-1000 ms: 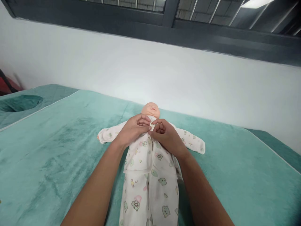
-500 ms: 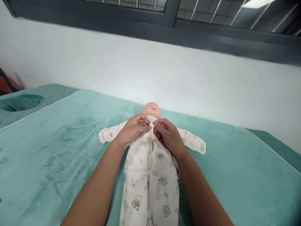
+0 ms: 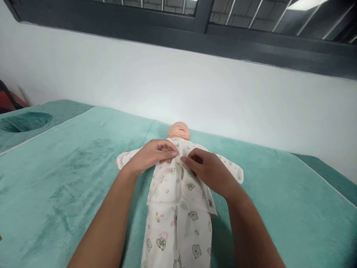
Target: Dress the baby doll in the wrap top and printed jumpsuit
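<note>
A baby doll (image 3: 178, 130) lies on its back with its arms spread out. It wears a white baby shirt (image 3: 167, 186) and matching trousers (image 3: 192, 238), printed with small animals. My left hand (image 3: 157, 154) rests on the chest, thumb and fingers pinched at the shirt's front edge. Opposite it, my right hand (image 3: 208, 167) has its fingers curled and its thumb tip on the other side of the front opening. Below the hands a narrow gap shows along this opening. The fingers partly hide the cloth they touch.
A teal plush cover (image 3: 83, 178) lies beneath the doll, with a round hollow (image 3: 26, 121) at the far left. Behind stands a white wall (image 3: 139, 82) under a dark window frame (image 3: 167, 26) with metal bars.
The shirt's top, pinched up between both hands before, now lies flat at the neck. Both hands have moved slightly down the chest, and the right has turned with its fingers more curled.
</note>
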Demonstrator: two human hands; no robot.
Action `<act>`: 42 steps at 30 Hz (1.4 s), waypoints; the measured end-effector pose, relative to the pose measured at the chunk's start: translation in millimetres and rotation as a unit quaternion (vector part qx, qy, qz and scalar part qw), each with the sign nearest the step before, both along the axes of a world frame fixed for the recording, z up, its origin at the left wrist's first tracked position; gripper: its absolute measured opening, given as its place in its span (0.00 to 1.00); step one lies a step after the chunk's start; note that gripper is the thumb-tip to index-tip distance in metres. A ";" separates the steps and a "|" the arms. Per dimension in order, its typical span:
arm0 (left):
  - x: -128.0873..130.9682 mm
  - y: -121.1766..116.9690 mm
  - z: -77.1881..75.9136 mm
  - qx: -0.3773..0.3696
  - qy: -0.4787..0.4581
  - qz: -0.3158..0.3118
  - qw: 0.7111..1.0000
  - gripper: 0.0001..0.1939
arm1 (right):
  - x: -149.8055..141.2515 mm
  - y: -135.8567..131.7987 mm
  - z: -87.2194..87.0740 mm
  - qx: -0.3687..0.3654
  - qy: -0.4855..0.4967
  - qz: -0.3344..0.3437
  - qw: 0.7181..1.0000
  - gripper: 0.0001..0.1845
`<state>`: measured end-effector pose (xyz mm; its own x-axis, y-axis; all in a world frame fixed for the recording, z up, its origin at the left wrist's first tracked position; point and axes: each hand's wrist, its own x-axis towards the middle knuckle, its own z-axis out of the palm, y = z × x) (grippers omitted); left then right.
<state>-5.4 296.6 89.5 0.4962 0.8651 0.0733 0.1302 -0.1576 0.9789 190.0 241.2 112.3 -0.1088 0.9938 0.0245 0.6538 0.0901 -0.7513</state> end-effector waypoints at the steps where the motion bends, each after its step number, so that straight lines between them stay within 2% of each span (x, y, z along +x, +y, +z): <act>1: -1.9 -1.8 2.7 0.000 0.029 -0.030 0.999 0.12 | -1.0 -5.9 3.8 -0.009 -0.053 0.013 0.998 0.19; 3: -3.6 -5.1 7.1 0.004 0.074 -0.081 0.994 0.10 | -5.1 -15.8 7.2 -0.014 -0.133 0.024 0.991 0.16; 5: -3.2 -7.4 9.2 0.016 0.107 -0.106 0.989 0.09 | -10.5 -21.7 5.8 0.004 -0.181 0.021 0.983 0.13; 10: 0.5 -8.9 8.4 0.076 0.150 -0.106 0.980 0.05 | -14.3 -19.4 -0.9 0.045 -0.212 0.013 0.976 0.13; 12: 0.9 -9.2 8.7 0.093 0.136 -0.113 0.980 0.05 | -8.3 -14.7 -1.8 0.027 -0.170 0.021 0.985 0.13; 15: -0.3 -9.9 10.0 0.085 0.091 -0.122 0.985 0.07 | 5.3 -8.2 -4.7 -0.047 -0.020 0.044 0.998 0.12; 18: -1.3 -10.7 10.1 0.051 0.074 -0.125 0.988 0.09 | 15.6 -5.1 -12.8 -0.096 0.146 0.058 0.983 0.12; 22: -1.3 -10.9 8.3 0.036 0.091 -0.114 0.989 0.08 | 16.5 -5.4 -25.4 -0.079 0.243 0.042 0.966 0.14; 26: -3.5 -11.5 9.6 0.035 0.063 -0.126 0.989 0.07 | 11.7 -7.6 -29.2 -0.044 0.284 0.040 0.957 0.09; 30: -2.9 -13.3 11.6 -0.014 -0.017 -0.146 0.989 0.08 | 9.6 -8.6 -28.1 -0.053 0.289 0.050 0.955 0.04; 34: 2.1 -13.6 10.4 -0.051 -0.071 -0.149 0.985 0.08 | 7.8 -7.9 -28.6 -0.062 0.293 0.054 0.952 0.07; 42: 5.4 -10.9 3.3 -0.079 -0.094 -0.142 0.982 0.08 | 4.1 -6.8 -29.8 -0.077 0.284 0.037 0.955 0.17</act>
